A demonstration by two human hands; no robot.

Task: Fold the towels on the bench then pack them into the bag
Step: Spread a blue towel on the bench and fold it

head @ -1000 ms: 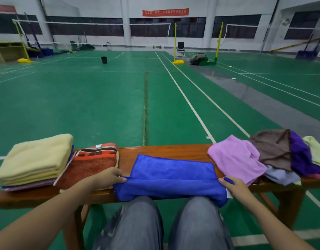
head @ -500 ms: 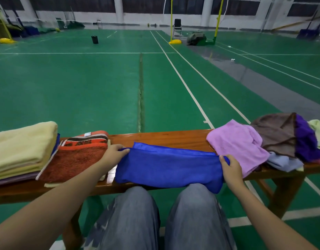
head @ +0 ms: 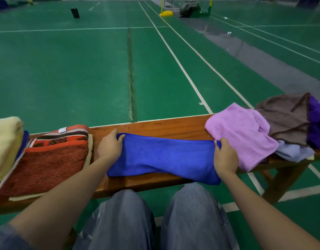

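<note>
Both grips are clamped on the cloth. The left grip (head: pixel 110 147) pinches the 9 o'clock end of the bright blue microfibre towel (head: pixel 164 157) and the right grip (head: pixel 225 157) pinches the 3 o'clock end, fingers curled over the far edge. The towel lies as a long band across the middle of the reddish wooden tabletop (head: pixel 164 126).

Looks mid-fold to me, so I'd move both corners evenly, line up the edges and flatten before halving it sideways.

At 9 o'clock sits the folded orange-red patterned towel (head: pixel 53 159), touching the folded cream towel (head: pixel 6 145). At 3 o'clock there's a loose heap: lilac fluffy towel (head: pixel 244 134), brown towel (head: pixel 285 120), dark purple towel (head: pixel 317 123). The lilac one sits right up against the right grip, so it could get dragged along. Can't make out a bag close by.
</note>
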